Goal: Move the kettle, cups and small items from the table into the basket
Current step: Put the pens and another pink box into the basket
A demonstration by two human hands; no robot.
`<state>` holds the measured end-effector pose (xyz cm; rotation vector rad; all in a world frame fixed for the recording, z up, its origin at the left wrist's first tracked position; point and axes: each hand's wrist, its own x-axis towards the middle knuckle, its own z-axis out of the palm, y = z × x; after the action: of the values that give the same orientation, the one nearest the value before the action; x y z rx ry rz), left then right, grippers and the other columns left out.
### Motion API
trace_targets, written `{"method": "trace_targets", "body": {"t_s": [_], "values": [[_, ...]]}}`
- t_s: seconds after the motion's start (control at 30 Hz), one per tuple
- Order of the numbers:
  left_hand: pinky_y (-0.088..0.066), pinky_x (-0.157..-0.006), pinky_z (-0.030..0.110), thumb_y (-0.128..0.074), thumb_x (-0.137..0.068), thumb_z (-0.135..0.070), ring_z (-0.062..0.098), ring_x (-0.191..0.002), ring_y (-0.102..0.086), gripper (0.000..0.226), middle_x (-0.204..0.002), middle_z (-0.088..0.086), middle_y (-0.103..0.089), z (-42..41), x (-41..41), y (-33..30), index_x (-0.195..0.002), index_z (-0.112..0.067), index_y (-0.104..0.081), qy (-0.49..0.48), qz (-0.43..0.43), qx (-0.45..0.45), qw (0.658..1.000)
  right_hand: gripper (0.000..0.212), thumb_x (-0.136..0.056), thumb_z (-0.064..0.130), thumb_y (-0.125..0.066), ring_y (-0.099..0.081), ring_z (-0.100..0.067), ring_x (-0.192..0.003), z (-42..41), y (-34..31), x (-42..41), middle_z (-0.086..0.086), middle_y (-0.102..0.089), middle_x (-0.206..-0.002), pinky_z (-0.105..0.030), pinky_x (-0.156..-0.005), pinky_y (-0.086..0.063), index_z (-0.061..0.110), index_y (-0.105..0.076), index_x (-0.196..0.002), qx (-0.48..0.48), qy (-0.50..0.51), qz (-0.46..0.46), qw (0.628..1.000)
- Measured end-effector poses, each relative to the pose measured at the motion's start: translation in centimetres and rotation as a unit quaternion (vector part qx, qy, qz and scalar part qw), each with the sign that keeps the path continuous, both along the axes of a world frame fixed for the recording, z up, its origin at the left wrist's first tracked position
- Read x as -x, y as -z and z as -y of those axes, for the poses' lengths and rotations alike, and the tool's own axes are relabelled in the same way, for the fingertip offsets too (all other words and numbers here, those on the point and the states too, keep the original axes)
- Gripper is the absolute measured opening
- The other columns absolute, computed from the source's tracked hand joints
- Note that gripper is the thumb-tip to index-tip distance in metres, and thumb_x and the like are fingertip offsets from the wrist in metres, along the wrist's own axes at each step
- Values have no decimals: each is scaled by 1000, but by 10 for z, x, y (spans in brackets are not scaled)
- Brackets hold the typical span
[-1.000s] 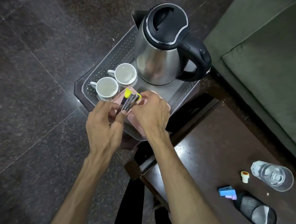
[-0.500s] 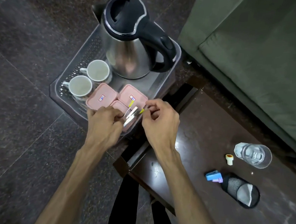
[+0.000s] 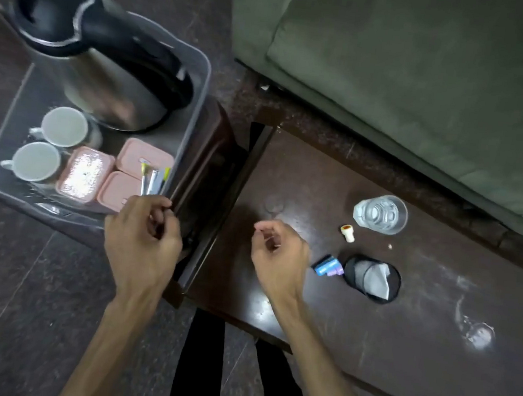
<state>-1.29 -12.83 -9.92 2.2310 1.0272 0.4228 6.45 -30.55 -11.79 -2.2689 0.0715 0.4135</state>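
At far left, the basket [image 3: 199, 72] holds the kettle [image 3: 106, 62], cups [image 3: 49, 143] and sachets [image 3: 154, 180]. My left hand [image 3: 143, 237] curls empty beside them; my right hand [image 3: 279, 257] hovers loosely open above the tabletop [image 3: 401, 325], where a careless reach could spill the water glass [image 3: 380, 213].

A home sitting room, by the look of it: a green sofa [image 3: 427, 86] beside a low dark table [image 3: 369, 322], polished stone floor [image 3: 17, 301], kettle [image 3: 106, 62] and cups [image 3: 64, 127] for tea.
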Motion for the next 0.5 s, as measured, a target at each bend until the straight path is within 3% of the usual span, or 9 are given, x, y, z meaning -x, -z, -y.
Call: {"method": "trace_targets", "body": {"t_s": [0.1,0.2,0.27,0.37,0.5], "values": [[-53,-70,51,-66,-78,-12,23,-64,-56,18,-74,-6,-58,54,-7,10,-93,-22,-70,71,8,38,997,13,-86,17,-71,-69,-11,-67,55,12,9,8,-75,-74,-27,-69,-55,25,-79,-92,55,99,-53,992],[-55,-69,47,-72,-79,-13,27,-65,-62,19,-78,-3,-62,113,-16,27,-96,-20,-72,182,-55,63,980,15,-88,25,-70,-75,-27,-79,107,24,17,2,-79,-79,-31,-76,-53,25,-77,-101,157,148,-74,974],[-57,-77,46,-76,-81,-17,31,-73,-66,24,-89,1,-66,150,-25,40,-105,-18,-73,256,-123,87,955,24,-90,28,-67,-74,-36,-87,133,32,19,-5,-79,-85,-37,-79,-55,26,-71,-114,209,137,-92,964],[-51,-94,42,-72,-87,-30,32,-101,-68,41,-118,5,-67,200,-42,60,-126,-20,-65,350,-218,91,906,39,-92,32,-65,-72,-43,-93,155,45,21,-13,-77,-93,-43,-80,-55,24,-60,-129,254,92,-125,955],[-47,-99,38,-67,-89,-33,28,-112,-64,48,-129,2,-61,234,-64,86,-136,-25,-58,407,-251,68,876,46,-97,31,-61,-72,-40,-93,167,65,17,-13,-76,-97,-40,-71,-48,22,-51,-141,256,33,-140,956]]}}
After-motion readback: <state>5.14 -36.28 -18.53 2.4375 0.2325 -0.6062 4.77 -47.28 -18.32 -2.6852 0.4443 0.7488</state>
